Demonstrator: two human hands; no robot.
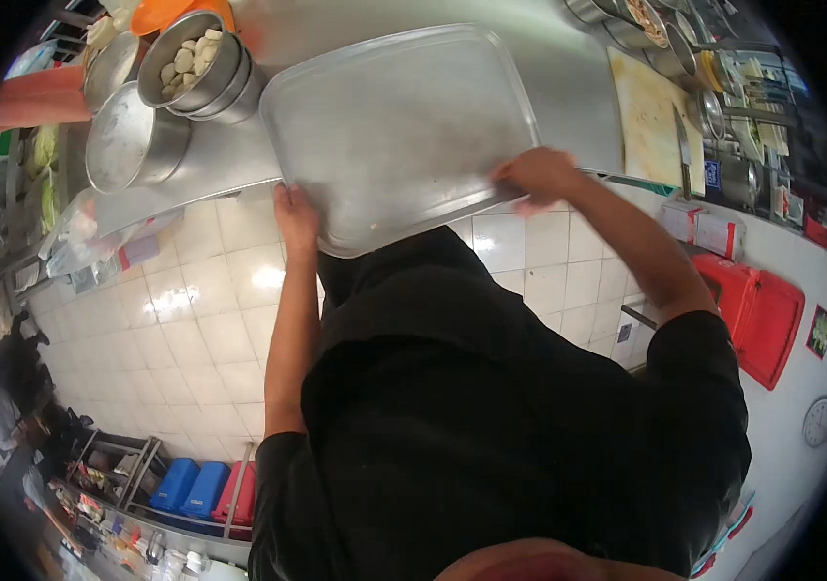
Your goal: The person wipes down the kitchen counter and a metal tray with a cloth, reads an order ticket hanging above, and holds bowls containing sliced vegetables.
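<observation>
A wide, shallow metal tray with a raised rim lies before me, its near part jutting past the counter's front edge. A small pale speck sits near its lower corner. My left hand is closed on the tray's left edge, close to the near corner. At the near right corner my right hand is bent over the rim. Motion smears its fingers, so I cannot make out whether they grip anything.
Stacked metal pots stand left of the tray, the top one holding pale round pieces. Another pot is beside them. To the right, a knife lies on a cutting board. The steel counter ends above a tiled floor.
</observation>
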